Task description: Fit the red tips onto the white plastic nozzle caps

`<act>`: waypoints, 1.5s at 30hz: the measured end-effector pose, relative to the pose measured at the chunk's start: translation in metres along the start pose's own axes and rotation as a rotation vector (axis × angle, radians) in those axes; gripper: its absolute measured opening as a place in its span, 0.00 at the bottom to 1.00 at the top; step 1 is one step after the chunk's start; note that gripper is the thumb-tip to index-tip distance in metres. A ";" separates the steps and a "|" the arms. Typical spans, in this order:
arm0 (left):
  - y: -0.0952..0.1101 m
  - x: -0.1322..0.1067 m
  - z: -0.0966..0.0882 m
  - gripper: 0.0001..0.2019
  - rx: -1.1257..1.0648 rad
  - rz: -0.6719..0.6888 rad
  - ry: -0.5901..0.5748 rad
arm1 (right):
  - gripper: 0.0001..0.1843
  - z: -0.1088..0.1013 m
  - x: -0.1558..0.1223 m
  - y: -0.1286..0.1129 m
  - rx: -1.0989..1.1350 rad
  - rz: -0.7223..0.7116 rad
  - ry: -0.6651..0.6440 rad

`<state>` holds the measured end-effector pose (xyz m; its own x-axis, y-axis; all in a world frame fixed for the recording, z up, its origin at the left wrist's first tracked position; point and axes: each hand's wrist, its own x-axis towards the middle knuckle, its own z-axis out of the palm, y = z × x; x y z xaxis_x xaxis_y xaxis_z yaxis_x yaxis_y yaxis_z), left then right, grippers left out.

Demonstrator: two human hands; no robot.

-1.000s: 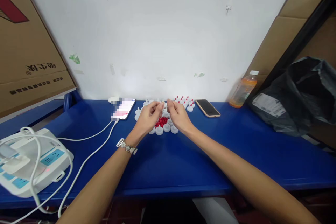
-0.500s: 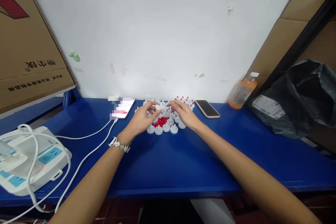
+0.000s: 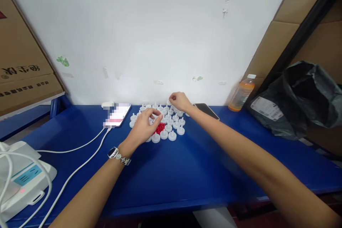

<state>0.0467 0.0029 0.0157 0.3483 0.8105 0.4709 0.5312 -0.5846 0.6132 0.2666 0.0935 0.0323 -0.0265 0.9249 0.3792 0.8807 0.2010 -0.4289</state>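
Many white nozzle caps [image 3: 172, 135], round with a thin upright spout, stand grouped on the blue table. Among them lies a pile of small red tips [image 3: 160, 128]. My left hand [image 3: 144, 125] hovers over the group's left side, fingers curved and thumb apart, with nothing visible in it. At the back of the group my right hand [image 3: 180, 101] is closed in a pinch. A white spout shows right at its fingertips; what the pinch holds is mostly hidden. That hand and wrist cover the back right caps.
A lit phone [image 3: 121, 114] with a white cable lies left, and a dark phone [image 3: 207, 110] sits behind my right forearm. At right are an orange drink bottle [image 3: 242, 93] and a black plastic bag [image 3: 280, 114]. A power strip [image 3: 29, 178] occupies the left front.
My right hand has moved away from my left, toward the back of the caps, and its fingers have closed to a pinch. My left hand has stayed over the caps. The view has shifted slightly.
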 end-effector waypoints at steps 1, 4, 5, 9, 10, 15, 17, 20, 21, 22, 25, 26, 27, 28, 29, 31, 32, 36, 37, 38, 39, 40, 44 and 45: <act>-0.001 -0.001 0.001 0.12 0.014 0.012 -0.007 | 0.12 0.005 0.006 0.001 -0.084 0.000 -0.022; -0.004 -0.004 0.004 0.13 0.038 0.026 -0.019 | 0.14 0.017 0.020 -0.003 -0.188 -0.005 -0.051; -0.005 -0.004 0.004 0.13 0.037 0.027 -0.022 | 0.15 0.021 0.023 -0.005 -0.190 -0.009 -0.064; -0.003 -0.006 0.003 0.13 0.032 0.029 -0.038 | 0.12 0.031 0.033 -0.013 -0.201 -0.046 -0.189; -0.002 -0.007 0.002 0.13 0.033 0.033 -0.045 | 0.12 0.033 0.035 -0.013 -0.200 -0.052 -0.220; -0.001 -0.009 0.000 0.13 0.027 0.033 -0.073 | 0.18 0.021 0.031 -0.004 -0.204 -0.052 -0.205; 0.000 -0.009 0.001 0.13 0.022 0.036 -0.087 | 0.19 0.010 0.023 0.007 -0.232 -0.028 -0.160; 0.003 -0.008 0.006 0.13 0.010 0.062 -0.094 | 0.16 -0.002 0.008 0.022 -0.283 0.016 -0.144; 0.004 -0.008 0.008 0.13 0.008 0.073 -0.091 | 0.15 -0.004 0.004 0.026 -0.292 0.027 -0.150; 0.005 -0.007 0.009 0.13 0.010 0.085 -0.086 | 0.14 -0.005 0.001 0.029 -0.296 0.036 -0.155; 0.007 -0.004 0.011 0.13 0.046 0.132 -0.075 | 0.15 -0.002 0.000 0.031 -0.287 0.074 -0.150; 0.007 -0.002 0.011 0.13 0.063 0.145 -0.074 | 0.15 0.000 0.001 0.029 -0.281 0.089 -0.143; 0.008 0.000 0.010 0.13 0.080 0.155 -0.074 | 0.15 0.002 0.004 0.027 -0.274 0.101 -0.138; 0.009 0.003 0.010 0.13 0.095 0.161 -0.076 | 0.15 0.004 0.006 0.025 -0.266 0.109 -0.133; 0.010 0.006 0.009 0.13 0.108 0.164 -0.076 | 0.14 0.006 0.008 0.022 -0.256 0.112 -0.130; 0.011 0.012 0.009 0.13 0.129 0.172 -0.065 | 0.11 0.006 0.011 0.016 -0.231 0.108 -0.123; 0.012 0.014 0.010 0.13 0.137 0.177 -0.054 | 0.09 0.004 0.011 0.012 -0.216 0.105 -0.115; 0.011 0.014 0.010 0.12 0.112 0.164 0.029 | 0.10 -0.014 -0.007 -0.004 -0.132 0.084 -0.054; 0.011 0.012 0.009 0.14 0.092 0.155 0.055 | 0.10 -0.020 -0.017 -0.010 -0.080 0.066 -0.039; 0.010 0.009 0.008 0.17 0.072 0.151 0.079 | 0.09 -0.025 -0.028 -0.016 0.112 0.031 0.009; 0.010 0.006 0.007 0.21 0.057 0.156 0.095 | 0.08 -0.029 -0.040 -0.023 0.326 0.009 0.020; 0.009 0.003 0.006 0.23 0.043 0.171 0.098 | 0.09 -0.032 -0.053 -0.030 0.527 -0.005 0.000; 0.009 -0.003 0.003 0.18 -0.027 0.251 0.035 | 0.17 -0.024 -0.096 -0.054 0.987 0.082 -0.022; 0.009 -0.003 0.002 0.17 -0.045 0.258 0.023 | 0.19 -0.020 -0.103 -0.057 1.015 0.104 -0.009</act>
<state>0.0516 -0.0047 0.0182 0.4497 0.6338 0.6294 0.3925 -0.7732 0.4982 0.2283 -0.0192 0.0340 0.0200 0.9550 0.2960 0.0620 0.2943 -0.9537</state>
